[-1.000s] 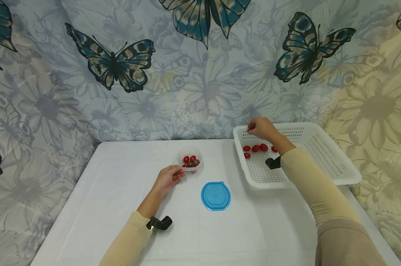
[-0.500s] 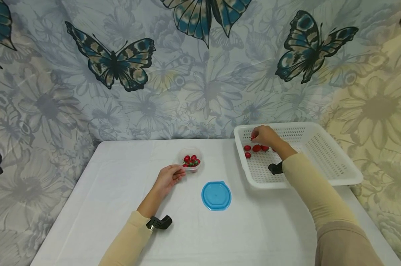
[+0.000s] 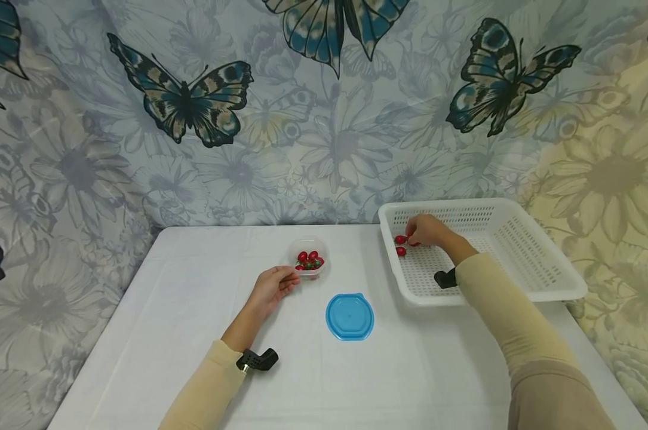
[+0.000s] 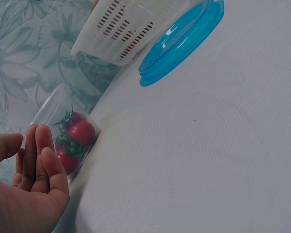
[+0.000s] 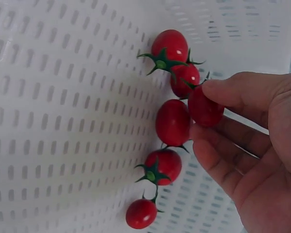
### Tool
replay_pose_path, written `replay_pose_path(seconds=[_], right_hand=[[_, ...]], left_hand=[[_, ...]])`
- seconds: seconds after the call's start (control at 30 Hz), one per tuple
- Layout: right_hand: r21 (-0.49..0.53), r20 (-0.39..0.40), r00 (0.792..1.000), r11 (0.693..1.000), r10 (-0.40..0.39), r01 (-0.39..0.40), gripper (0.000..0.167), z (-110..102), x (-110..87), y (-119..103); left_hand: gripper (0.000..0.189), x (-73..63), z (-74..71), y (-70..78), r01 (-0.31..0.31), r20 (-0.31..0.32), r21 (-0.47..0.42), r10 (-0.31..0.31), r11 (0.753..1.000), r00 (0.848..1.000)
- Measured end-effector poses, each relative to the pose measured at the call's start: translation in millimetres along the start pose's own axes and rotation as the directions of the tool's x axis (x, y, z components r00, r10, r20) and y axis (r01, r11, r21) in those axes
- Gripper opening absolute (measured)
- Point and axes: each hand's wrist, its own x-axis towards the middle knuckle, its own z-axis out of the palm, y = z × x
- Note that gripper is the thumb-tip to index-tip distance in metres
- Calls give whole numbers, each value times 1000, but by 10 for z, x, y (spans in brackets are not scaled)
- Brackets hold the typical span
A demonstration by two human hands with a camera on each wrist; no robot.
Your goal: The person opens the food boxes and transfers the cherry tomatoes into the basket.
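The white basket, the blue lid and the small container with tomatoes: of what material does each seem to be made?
White basket: probably moulded plastic, slightly glossy; regular slots pierce its walls and floor. 
Blue lid: probably plastic, smooth and shiny; the left wrist view shows a bright highlight on it. 
Small container: clear, likely plastic, though glass remains possible; tomatoes show through its wall.

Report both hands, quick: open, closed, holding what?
Left hand: open, fingers loosely bent at the tub; can't tell if touching.
Right hand: closed, pinching a tomato.

Tomatoes (image 3: 401,239) partly behind right hand (image 3: 431,231)
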Motion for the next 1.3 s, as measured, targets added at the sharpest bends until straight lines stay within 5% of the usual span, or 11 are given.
replay_pose_path(seconds=[0.4,0.73,1.3], right_hand=[[-18,26,999,1000,-25,26,13,79,-28,-10],[-88,133,991,996,-16,28,7,84,-50,11],[-128,127,992,992,13,4,16,-18,-70,-7]], left_hand=[[21,-8,10,-2,8,-5,8,-8,1000,1000],[29,-2,8,-6,3,-1,13,-3,1000,1000],[27,5,0,-28,-5,-5,13,5,1000,1000]])
